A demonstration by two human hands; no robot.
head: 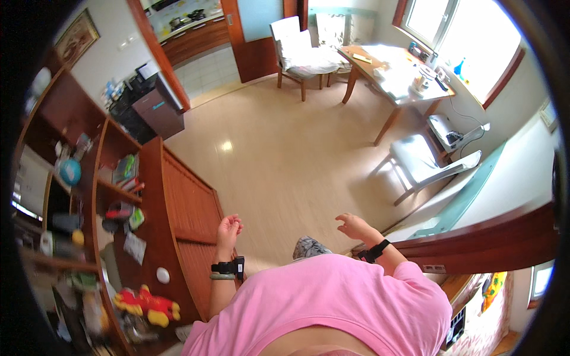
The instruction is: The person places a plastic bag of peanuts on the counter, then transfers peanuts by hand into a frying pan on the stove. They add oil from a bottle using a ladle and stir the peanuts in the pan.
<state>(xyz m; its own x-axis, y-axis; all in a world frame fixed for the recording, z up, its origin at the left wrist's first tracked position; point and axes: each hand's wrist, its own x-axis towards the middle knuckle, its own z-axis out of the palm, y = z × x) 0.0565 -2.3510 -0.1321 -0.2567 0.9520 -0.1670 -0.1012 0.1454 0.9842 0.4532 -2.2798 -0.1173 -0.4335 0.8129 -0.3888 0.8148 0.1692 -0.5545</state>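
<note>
My left hand (230, 228) hangs in the air beside the slatted doors of a brown wooden cabinet (191, 200), its fingers loosely curled with nothing seen in them. On the other side, my right hand (354, 226) is raised over the wood floor (285, 169), fingers slightly bent and apart, holding nothing. Each wrist wears a black strap with a small device; a pale green bangle (222, 276) circles the left one too. On the cabinet top lie a red and yellow stuffed toy (149, 305), a round white object (163, 275) and a paper (134, 247).
Ahead right stands a wooden dining table (365, 60) bearing several items, with a white-covered chair (303, 53) beside it. Another chair (414, 162) is near the right wall. A sliding door (256, 44) borders the kitchen doorway. A small refrigerator (158, 111) stands left of it.
</note>
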